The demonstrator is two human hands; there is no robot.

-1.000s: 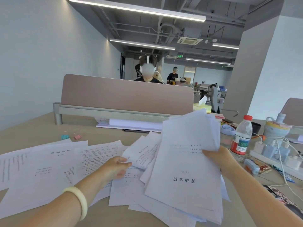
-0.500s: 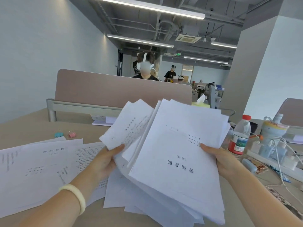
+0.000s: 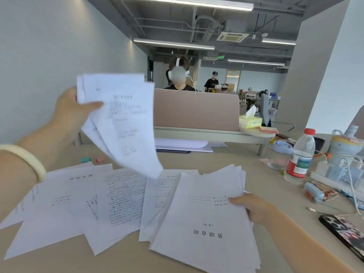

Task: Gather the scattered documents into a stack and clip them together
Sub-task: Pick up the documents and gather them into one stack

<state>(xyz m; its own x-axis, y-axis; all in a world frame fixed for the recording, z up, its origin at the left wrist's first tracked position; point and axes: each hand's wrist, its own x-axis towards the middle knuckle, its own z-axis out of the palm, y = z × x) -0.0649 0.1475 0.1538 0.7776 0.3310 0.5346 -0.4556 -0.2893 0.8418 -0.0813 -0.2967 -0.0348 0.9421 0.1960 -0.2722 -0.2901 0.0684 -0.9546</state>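
Left hand (image 3: pixel 71 111) raised, pinching sheets (image 3: pixel 122 119); right hand (image 3: pixel 254 207) grips stack (image 3: pixel 206 223), apparently resting.

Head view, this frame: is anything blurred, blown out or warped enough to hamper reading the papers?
Head view: the raised sheets in the left hand are motion-smeared, their print unreadable; head view: the stack held by the right hand is sharper, its large title legible; head view: the ceiling light strips clip to white, and wide-angle stretch enlarges the left forearm at the frame edge.

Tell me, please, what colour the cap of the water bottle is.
Red; the bottle cap shows best in the head view.
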